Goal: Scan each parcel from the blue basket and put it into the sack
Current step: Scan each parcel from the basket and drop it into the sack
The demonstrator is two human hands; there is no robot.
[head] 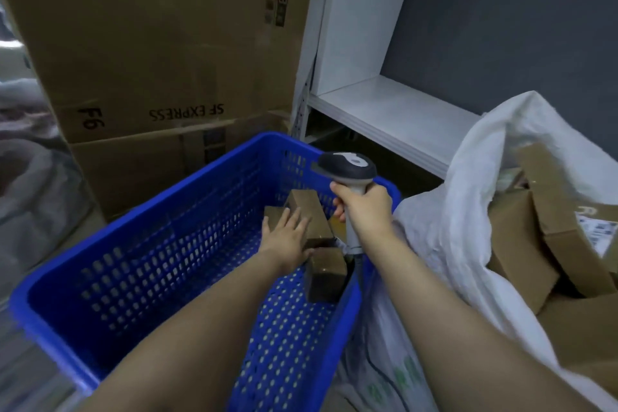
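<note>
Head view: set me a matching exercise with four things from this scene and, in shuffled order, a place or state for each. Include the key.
Things:
1. scanner
2. left hand
3. sack
4. basket

Places or states:
A. white, with cardboard boxes inside
B. held by the right hand
C. lying on a brown parcel
D. blue, with perforated walls

Pairs: 1-B, 2-C, 3-A, 4-D
</note>
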